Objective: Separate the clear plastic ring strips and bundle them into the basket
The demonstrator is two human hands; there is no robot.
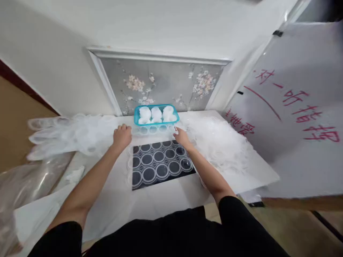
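Note:
A clear plastic tray with round cups (158, 160) lies on a black mat (187, 170) in the middle of the white table (150, 200). My left hand (122, 136) grips the tray's far left corner with its fingers curled. My right hand (181, 137) pinches the tray's far right corner. Just beyond the tray stands a turquoise box (138, 119) holding three white round items.
Stacks of clear plastic trays (69, 134) pile up at the left, and a heap of them (222, 142) lies at the right. A whiteboard with red writing (294, 114) leans on the right. A floral panel (160, 85) backs the table. Clear plastic wrap (26, 182) hangs off the left edge.

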